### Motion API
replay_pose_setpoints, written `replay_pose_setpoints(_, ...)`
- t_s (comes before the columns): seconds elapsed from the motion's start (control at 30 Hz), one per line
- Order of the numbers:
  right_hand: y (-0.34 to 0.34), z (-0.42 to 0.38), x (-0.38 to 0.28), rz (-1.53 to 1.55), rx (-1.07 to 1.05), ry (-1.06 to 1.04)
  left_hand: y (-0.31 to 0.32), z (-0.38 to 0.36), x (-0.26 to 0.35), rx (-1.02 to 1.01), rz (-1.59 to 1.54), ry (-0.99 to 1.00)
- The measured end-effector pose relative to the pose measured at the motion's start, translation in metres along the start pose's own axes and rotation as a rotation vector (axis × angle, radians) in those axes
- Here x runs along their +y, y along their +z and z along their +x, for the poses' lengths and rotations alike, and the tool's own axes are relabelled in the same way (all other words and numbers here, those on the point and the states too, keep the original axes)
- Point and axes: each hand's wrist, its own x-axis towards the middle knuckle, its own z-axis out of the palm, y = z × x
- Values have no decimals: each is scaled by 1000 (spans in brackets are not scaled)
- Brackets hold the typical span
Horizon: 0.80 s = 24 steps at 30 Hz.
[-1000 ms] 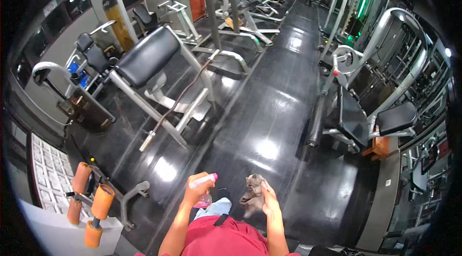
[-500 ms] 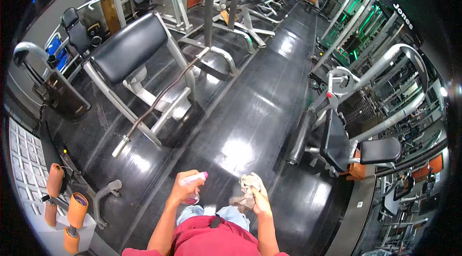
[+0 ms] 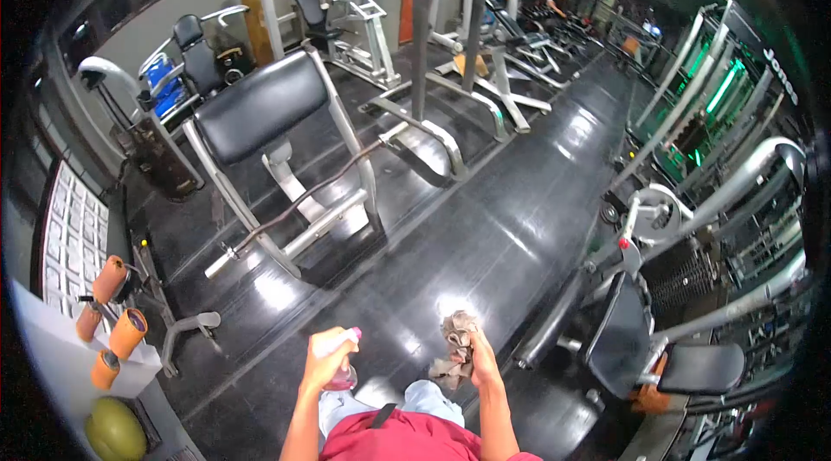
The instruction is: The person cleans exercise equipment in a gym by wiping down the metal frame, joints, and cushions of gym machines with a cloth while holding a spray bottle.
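My left hand (image 3: 322,361) is wrapped round a spray bottle (image 3: 343,379) with a white and pink trigger head; pinkish liquid shows in its clear lower part. In my right hand (image 3: 485,362) is a crumpled greyish-beige cloth (image 3: 456,348), its loose end hanging down. Both hands are held in front of my waist, apart from each other. Ahead and to the left stands a preacher curl bench (image 3: 260,110) with a black pad, and a bent curl bar (image 3: 303,199) rests across its frame.
A machine with a black seat (image 3: 616,335) stands on the right. Orange foam rollers (image 3: 128,331) and a green ball (image 3: 116,429) are at lower left. Black rubber floor (image 3: 485,227) runs between the machines. A person (image 3: 561,4) is far back near more equipment.
My view has turned to the left and lifted a little, so the machines sit further right in it. The bottle and cloth stay in my hands, and the green ball has come into sight.
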Motion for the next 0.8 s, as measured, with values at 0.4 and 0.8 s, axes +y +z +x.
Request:
replay_pose_setpoints(0.4, -78, 31, -55, -196, -453, 56, 121, -78, -24, 184, 41, 74)
replay_pose_setpoints(0.8, -227, -93, -34, -204, -326, 104, 233, -201, -61, 327, -128, 88)
